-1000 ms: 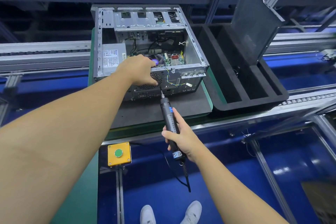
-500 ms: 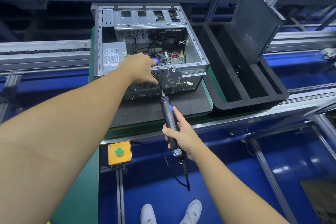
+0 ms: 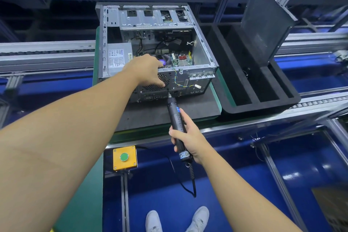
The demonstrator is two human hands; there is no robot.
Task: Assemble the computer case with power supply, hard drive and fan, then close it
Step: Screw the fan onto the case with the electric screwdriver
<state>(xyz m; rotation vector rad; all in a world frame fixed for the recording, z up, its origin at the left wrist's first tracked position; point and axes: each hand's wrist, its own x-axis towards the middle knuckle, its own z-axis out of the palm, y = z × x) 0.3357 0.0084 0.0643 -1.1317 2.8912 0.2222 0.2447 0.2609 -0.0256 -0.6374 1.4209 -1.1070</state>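
Grey conveyor rails [image 3: 47, 56] cross a blue-floored line, and between them sits a green worktop [image 3: 219, 100] topped with a black mat [image 3: 146, 117]. On the mat lies the case [image 3: 150, 19], open side up, its rear panel towards the camera. Inside at the left is the power supply [image 3: 118, 58], with a white label whose print is too small to read. Next to it is a fan [image 3: 162, 62] with a purple hub, just behind the rear wall, and beyond that a green board [image 3: 175, 60]. Thin coloured wires [image 3: 177, 81] hang out over the rear panel.

The left grip [image 3: 148, 70] drapes over the rear wall, fingers lying down the outside on the perforated grille [image 3: 150, 87]. Its thumb is hidden, so I cannot tell whether it clamps anything. The right grip [image 3: 188, 137] is wrapped round a black electric screwdriver [image 3: 174, 114], whose tip meets the rear panel just below the grille's corner. The driver carries a blue mark and, near its cable end, a small white sticker [image 3: 183, 155], unreadable.

Right of the case stands a black foam tray [image 3: 263, 107] with long slots, and a dark side panel [image 3: 263, 19] leans upright in it. Below the worktop edge is a yellow box [image 3: 116, 164] bearing a green button, unlabelled. White shoes [image 3: 197, 218] show at the bottom
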